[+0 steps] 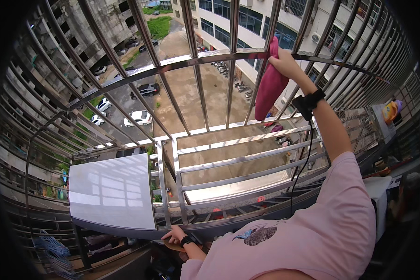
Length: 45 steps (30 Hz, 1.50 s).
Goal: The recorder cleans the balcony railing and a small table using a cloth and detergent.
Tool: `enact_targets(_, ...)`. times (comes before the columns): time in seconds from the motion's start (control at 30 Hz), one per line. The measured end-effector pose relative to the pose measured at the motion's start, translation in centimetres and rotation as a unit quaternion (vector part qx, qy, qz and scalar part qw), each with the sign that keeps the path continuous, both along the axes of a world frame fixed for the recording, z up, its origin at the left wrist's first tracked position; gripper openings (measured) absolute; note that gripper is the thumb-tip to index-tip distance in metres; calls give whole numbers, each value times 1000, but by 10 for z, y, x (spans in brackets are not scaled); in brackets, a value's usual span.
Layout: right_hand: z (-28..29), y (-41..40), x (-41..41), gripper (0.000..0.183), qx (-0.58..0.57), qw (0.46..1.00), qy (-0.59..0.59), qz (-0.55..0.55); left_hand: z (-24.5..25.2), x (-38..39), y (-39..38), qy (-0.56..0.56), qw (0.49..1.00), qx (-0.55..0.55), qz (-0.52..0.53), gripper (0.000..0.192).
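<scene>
My right hand (287,64) is raised at the right and grips a dark pink cloth (271,91). The cloth lies against the upright metal bars of a window cage, and its upper end wraps over a bar at the curved horizontal rail (245,56). Its lower part hangs down below my fingers. Low in the picture, my left hand (176,234) rests at the dark window sill edge (126,232), with its fingers spread and nothing visible in them. A brown, rounded thing (175,245) shows just beneath that hand; what it is cannot be made out.
A glossy white panel (112,192) covers the cage floor at left, beside open metal slats (248,161). Blue clothes hangers (52,245) hang low at left. A yellow bottle (390,112) stands far right. A black cable (302,168) runs from my right wrist strap. Parked cars lie far below.
</scene>
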State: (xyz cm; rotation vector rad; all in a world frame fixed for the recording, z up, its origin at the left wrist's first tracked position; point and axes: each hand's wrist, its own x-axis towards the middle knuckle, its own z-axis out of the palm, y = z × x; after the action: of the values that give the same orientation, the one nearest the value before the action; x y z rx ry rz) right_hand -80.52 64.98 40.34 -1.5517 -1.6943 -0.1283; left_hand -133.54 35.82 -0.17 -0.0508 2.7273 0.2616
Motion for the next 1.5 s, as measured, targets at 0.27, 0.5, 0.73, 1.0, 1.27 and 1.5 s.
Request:
enact_targets(0.27, -6, -18, -11, 54, -64, 967, -204, -140, -2, -9, -5, 0, 1000, -27, 1, 91)
enact_targets(0.5, -6, -26, 31, 53, -58, 952, -243, -176, 10, -2, -7, -55, 998, 27, -16, 96)
enact_targets(0.73, -18, -47, 42, 43, 142, 973, -173, -55, -18, -18, -22, -19, 997, 58, -48, 95)
enact_targets(1.0, -11, -23, 119, 38, 82, 982, -7, -168, -41, -21, -17, 52, 995, -37, -71, 91)
enact_targets(1.27, -9, -42, 103, 51, -22, 978, -156, -140, -49, -33, -25, 43, 994, -12, -99, 95)
enact_targets(1.5, 3, -44, 97, 47, -56, 967, -175, -177, -57, -28, -19, 68, 987, -27, -146, 94)
